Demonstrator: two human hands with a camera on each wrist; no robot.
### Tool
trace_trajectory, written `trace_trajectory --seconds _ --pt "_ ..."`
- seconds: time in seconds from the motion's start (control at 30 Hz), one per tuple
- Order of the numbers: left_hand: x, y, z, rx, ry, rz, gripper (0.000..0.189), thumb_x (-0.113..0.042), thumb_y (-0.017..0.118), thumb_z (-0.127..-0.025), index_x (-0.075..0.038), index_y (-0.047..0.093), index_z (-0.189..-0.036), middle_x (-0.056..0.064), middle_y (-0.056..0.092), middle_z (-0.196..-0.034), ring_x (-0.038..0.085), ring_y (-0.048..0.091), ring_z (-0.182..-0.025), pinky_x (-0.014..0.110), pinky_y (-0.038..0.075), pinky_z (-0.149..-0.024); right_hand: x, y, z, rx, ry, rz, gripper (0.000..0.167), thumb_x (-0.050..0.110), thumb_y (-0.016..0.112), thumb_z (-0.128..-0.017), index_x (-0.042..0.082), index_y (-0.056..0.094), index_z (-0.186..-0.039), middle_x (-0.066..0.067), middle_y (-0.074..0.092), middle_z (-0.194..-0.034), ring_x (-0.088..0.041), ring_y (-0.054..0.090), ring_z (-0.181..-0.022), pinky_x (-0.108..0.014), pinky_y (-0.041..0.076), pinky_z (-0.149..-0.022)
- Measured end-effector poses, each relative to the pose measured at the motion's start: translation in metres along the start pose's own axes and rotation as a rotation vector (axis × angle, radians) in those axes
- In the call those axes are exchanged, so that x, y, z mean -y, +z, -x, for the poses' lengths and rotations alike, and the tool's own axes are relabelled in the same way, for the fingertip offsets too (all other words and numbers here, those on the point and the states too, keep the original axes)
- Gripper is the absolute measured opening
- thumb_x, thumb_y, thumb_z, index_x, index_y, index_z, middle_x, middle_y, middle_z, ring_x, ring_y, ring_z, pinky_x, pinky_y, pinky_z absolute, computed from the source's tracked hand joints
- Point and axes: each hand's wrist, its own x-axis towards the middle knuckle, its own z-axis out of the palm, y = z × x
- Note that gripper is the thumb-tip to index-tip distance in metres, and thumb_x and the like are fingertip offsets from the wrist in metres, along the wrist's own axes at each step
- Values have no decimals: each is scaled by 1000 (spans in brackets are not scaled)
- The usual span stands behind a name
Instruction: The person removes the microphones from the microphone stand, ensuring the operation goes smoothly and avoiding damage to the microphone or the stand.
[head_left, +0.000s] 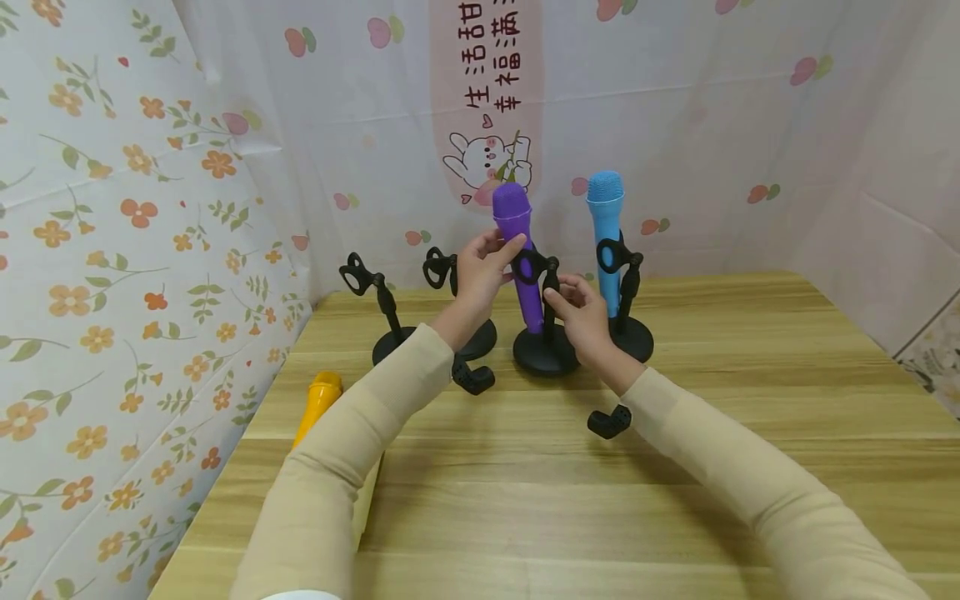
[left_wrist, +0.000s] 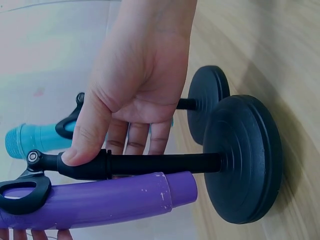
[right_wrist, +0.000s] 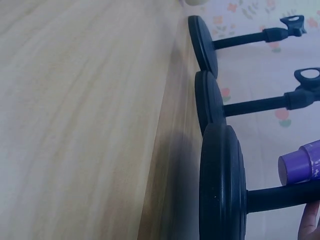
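A purple microphone (head_left: 513, 218) leans in the ring clip of a black desk stand (head_left: 546, 354). My left hand (head_left: 480, 271) grips its body just below the head; in the left wrist view only those fingertips (left_wrist: 37, 234) show, under the microphone. My right hand (head_left: 585, 321) pinches the same stand's post, its thumb (left_wrist: 82, 145) lying along the collar below the clip joint. The microphone's tail end (right_wrist: 295, 167) hangs beside the post, above the round base (right_wrist: 222, 185). At the right, a blue microphone (head_left: 606, 208) sits in the clip of another stand (head_left: 633, 342).
Two more black stands, one far left (head_left: 386, 304) and one beside it (head_left: 480, 342), have bare clips. An orange microphone (head_left: 318, 404) lies at the left, partly hidden by my left sleeve (head_left: 360, 425). A patterned cloth (head_left: 337, 125) hangs behind the wooden table (head_left: 525, 517).
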Motion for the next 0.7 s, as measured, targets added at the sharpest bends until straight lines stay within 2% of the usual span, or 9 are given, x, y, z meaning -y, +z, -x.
trace_trajectory --seconds 0.33,0.57,0.7 --pt "-5 5 14 17 -32 8 39 -29 76 -86 -7 65 -116 8 64 -105 22 66 -98 40 56 -80 8 -11 14 18 25 13 26 19 67 -94 13 59 -118 -3 60 -101 -15 60 -96 -35 52 -88" --pt "-6 7 26 31 -38 7 40 -28 75 -87 -8 64 -119 8 63 -106 21 66 -98 39 56 -82 10 -18 25 36 16 -2 24 17 68 -93 14 60 -116 -1 59 -96 -14 58 -93 -39 53 -89" --pt "-6 8 32 37 -38 4 40 -29 75 -87 -8 64 -119 8 63 -106 20 65 -98 38 56 -82 10 -22 30 43 17 20 24 20 68 -93 16 59 -115 0 60 -98 -14 59 -95 -34 53 -87"
